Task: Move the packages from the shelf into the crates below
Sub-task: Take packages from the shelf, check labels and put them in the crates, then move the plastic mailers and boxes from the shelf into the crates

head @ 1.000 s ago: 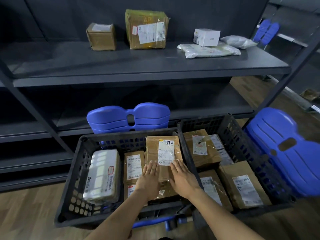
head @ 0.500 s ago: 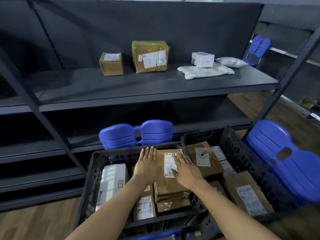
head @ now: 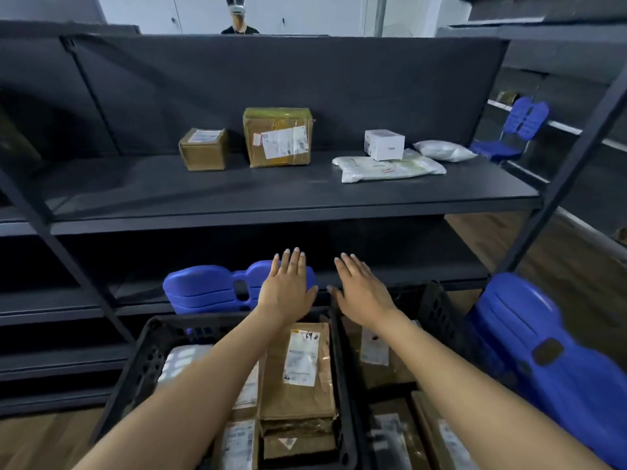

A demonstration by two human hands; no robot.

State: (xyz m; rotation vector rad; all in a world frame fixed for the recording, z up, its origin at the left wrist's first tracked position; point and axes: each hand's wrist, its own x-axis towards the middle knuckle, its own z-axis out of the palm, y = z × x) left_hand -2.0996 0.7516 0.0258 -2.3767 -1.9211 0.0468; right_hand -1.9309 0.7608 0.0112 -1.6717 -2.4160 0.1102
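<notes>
My left hand (head: 288, 286) and my right hand (head: 361, 288) are raised side by side above the far rim of the left crate (head: 149, 347), fingers straight, holding nothing. On the dark shelf (head: 237, 195) stand a small brown box (head: 203, 149), a larger taped brown box (head: 277, 137), a white box (head: 384, 144), a flat white mailer bag (head: 390, 167) and a second white bag (head: 442, 150). A brown labelled package (head: 300, 368) lies in the left crate among other parcels. The right crate (head: 437, 310) also holds brown packages.
Blue plastic chairs stand behind the crates (head: 210, 288), at the right (head: 543, 364) and far right (head: 519, 130). Slanted shelf posts (head: 570, 157) frame the shelf. A person (head: 239, 15) stands beyond the shelving. Wooden floor (head: 559, 266) lies to the right.
Both hands left the brown package in the left crate and rose forward toward the shelf. The view tilted up, showing more of the shelf and its back panel.
</notes>
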